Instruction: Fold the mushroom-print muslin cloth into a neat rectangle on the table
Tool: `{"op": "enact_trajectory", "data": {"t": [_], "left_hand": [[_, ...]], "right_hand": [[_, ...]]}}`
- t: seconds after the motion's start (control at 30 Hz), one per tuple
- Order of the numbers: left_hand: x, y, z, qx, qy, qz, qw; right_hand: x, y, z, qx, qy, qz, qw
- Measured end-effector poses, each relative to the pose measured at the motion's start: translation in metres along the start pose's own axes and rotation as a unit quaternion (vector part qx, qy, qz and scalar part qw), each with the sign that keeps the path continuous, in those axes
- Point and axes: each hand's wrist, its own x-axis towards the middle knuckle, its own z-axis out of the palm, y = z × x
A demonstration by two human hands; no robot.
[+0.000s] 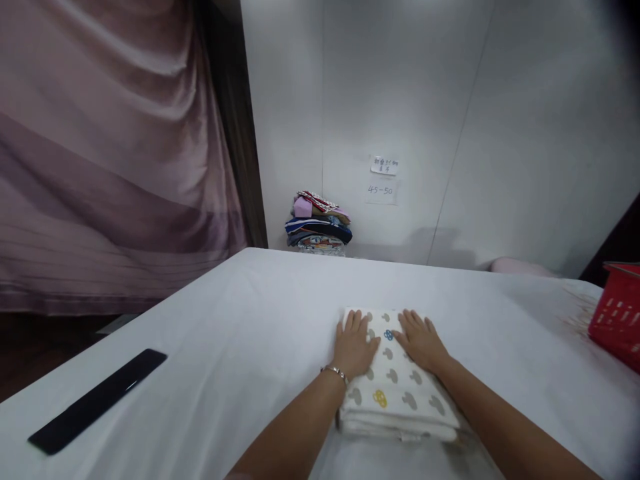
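Note:
A white cloth (393, 397) printed with grey mushroom shapes lies folded into a thick rectangle in front of me. One blue and one yellow mushroom also show on its top. My left hand (354, 348) rests flat on its left side, fingers pointing away, with a bracelet (335, 373) at the wrist. On the right side lies my right hand (421, 341), open, palm down and fingers spread. Folded layers show along the near edge of the cloth. Neither hand grips anything.
The cloth sits on a white-covered table (240, 333). A long black flat object (100, 400) lies at left. At right stands a red basket (620, 320). Folded fabrics (319, 223) are piled beyond the far edge, beside a wall with paper notes (383, 192). A pink curtain (115, 153) hangs left.

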Motion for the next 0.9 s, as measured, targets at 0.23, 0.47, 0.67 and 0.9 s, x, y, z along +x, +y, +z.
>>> {"op": "enact_trajectory", "data": {"t": [0.23,0.47,0.67,0.9], "left_hand": [[0.0,0.001,-0.006,-0.013,-0.01,-0.009,1.0],[0.001,0.003,-0.008,-0.019,-0.024,-0.017,0.999],[0.0,-0.005,-0.012,-0.092,0.021,-0.044,0.995],[-0.023,-0.013,-0.02,-0.214,-0.032,-0.197,0.956]], "right_hand": [[-0.005,0.012,0.01,0.019,0.006,0.009,1.0],[0.001,0.011,0.008,0.081,0.01,0.009,0.997],[-0.021,0.029,-0.008,0.255,0.087,0.141,0.953],[-0.095,0.037,0.013,0.46,0.146,0.193,0.854]]}}
